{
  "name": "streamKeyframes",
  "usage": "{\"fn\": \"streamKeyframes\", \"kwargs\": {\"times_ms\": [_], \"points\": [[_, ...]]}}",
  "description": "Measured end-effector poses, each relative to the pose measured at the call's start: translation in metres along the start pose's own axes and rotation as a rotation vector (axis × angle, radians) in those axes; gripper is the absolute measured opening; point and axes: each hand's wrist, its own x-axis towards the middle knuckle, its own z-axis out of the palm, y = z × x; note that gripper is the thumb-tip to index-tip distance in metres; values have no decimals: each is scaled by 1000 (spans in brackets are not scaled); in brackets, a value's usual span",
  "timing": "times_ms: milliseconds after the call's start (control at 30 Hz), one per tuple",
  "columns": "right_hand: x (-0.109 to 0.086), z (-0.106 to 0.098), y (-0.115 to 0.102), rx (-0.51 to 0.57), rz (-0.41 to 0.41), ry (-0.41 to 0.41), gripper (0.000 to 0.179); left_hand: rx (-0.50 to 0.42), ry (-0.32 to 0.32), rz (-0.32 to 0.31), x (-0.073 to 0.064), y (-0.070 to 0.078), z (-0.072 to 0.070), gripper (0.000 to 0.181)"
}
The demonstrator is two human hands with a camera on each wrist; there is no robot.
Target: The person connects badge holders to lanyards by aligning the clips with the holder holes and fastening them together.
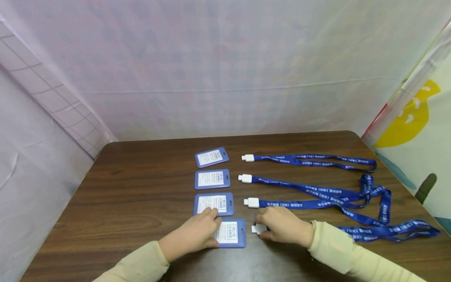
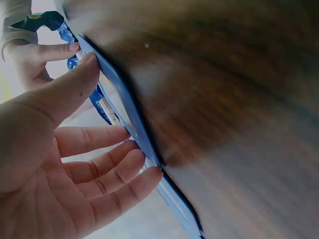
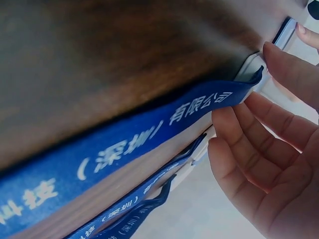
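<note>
Nearest the front of the table lies a blue ID card holder (image 1: 230, 233) with a white printed insert. My left hand (image 1: 193, 235) grips it at its left part, thumb on the near edge and fingers at the far edge. The left wrist view shows this holder's blue edge (image 2: 132, 107) between thumb and fingertips. To its right, my right hand (image 1: 283, 226) pinches the white plastic clip (image 1: 261, 228) of the nearest blue lanyard (image 1: 387, 232). White characters run along that strap (image 3: 124, 144) in the right wrist view. A small gap separates clip and holder.
Three more card holders, one of them a blue holder (image 1: 212, 179), lie in a column behind. Beside them lie three lanyards, including the farthest lanyard (image 1: 317, 159), clips facing left and straps stretching right. White cloth (image 1: 225, 78) hangs behind the brown table (image 1: 134, 188).
</note>
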Motion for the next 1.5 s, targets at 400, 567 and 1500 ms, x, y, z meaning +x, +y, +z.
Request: {"fn": "streamKeyframes", "kwargs": {"times_ms": [400, 567, 1500], "points": [[5, -2, -1, 6, -16, -12, 17, -18, -27, -32, 2, 1, 1, 52], [8, -1, -2, 2, -22, -12, 16, -10, -26, -35, 2, 1, 0, 52], [19, 0, -9, -46, -56, 1, 18, -4, -20, -40, 3, 2, -1, 52]]}}
